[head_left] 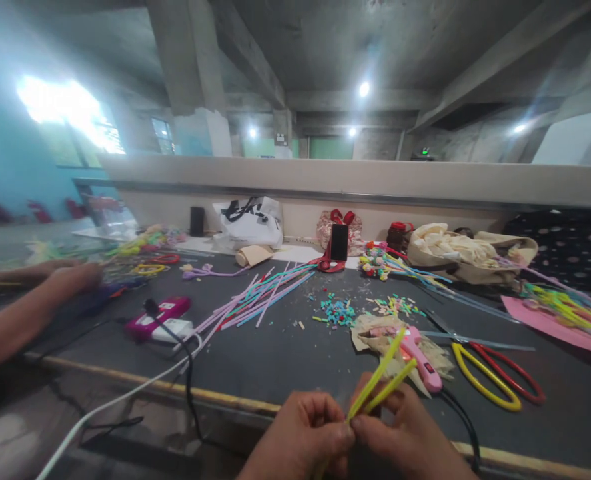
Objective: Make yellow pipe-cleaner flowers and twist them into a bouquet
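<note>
My left hand [308, 433] and my right hand [402, 427] meet at the table's front edge. Both are closed on yellow pipe cleaners [382, 370], whose two upper ends slant up to the right; the lower part is mostly hidden by my fingers. Just beyond my hands a pink glue gun [420, 357] lies on crumpled, pale wrapping [438, 360]. To the right rest scissors [475, 363] with one yellow and one red handle. Small blue-green cut pieces [336, 311] are heaped behind the glue gun.
A co-worker's arms [30, 300] reach in from the left. Lilac, blue and red pipe cleaners [255, 297] lie mid-table, near a magenta power strip [162, 317] with cables. A phone [339, 241] stands at the back. Cloth bags [445, 247] and a pink sheet [550, 327] are at right.
</note>
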Action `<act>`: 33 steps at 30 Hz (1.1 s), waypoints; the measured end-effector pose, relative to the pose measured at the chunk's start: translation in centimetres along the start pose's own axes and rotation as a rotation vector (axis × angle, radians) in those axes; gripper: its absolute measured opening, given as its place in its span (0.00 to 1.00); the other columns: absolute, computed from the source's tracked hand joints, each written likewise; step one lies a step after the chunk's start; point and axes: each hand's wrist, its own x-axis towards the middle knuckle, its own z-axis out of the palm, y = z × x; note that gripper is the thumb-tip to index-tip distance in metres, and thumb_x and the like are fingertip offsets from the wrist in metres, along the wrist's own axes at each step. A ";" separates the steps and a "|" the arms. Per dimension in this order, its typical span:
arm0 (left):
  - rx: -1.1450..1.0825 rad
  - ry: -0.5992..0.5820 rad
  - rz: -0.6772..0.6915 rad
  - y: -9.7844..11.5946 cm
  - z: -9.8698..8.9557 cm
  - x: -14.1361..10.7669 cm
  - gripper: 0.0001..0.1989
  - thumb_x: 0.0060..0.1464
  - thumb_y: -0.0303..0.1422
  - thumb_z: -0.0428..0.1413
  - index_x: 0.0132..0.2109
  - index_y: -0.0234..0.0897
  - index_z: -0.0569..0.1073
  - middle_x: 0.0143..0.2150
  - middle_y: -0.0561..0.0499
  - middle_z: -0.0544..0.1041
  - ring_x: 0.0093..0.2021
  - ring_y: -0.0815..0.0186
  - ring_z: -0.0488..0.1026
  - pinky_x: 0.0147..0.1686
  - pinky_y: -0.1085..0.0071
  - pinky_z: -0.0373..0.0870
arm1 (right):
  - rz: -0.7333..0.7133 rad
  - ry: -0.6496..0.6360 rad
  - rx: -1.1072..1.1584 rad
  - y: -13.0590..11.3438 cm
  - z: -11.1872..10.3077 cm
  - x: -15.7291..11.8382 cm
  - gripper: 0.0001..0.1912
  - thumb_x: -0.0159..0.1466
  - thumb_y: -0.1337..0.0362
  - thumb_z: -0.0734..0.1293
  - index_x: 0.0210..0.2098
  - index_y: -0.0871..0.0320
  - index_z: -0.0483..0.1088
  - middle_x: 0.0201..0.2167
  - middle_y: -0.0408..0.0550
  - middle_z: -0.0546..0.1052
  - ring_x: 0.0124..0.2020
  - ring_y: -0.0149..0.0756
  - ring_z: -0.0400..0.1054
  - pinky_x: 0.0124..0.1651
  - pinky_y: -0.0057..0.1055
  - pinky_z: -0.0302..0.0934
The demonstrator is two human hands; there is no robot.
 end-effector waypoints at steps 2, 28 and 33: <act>0.085 0.028 0.056 -0.1 0.0 -0.1 0.13 0.36 0.40 0.60 0.23 0.33 0.69 0.14 0.56 0.68 0.16 0.74 0.59 0.19 0.77 0.50 | -0.030 -0.020 -0.007 -0.3 -0.2 -0.4 0.04 0.51 0.65 0.62 0.23 0.60 0.67 0.22 0.42 0.67 0.28 0.34 0.62 0.31 0.28 0.55; -0.218 -0.100 -0.052 -1.3 -0.4 0.2 0.14 0.36 0.39 0.59 0.24 0.31 0.70 0.13 0.52 0.73 0.13 0.72 0.64 0.15 0.78 0.54 | 0.048 -0.183 0.426 0.8 0.7 0.6 0.11 0.50 0.60 0.68 0.22 0.63 0.73 0.19 0.43 0.70 0.23 0.29 0.61 0.29 0.25 0.54; -0.229 -0.037 -0.197 -0.6 -0.5 -0.2 0.22 0.42 0.50 0.52 0.30 0.31 0.69 0.20 0.46 0.76 0.19 0.67 0.71 0.19 0.76 0.60 | 0.119 -0.099 0.373 1.2 0.8 0.9 0.09 0.50 0.62 0.67 0.21 0.64 0.71 0.17 0.39 0.65 0.19 0.26 0.55 0.25 0.24 0.50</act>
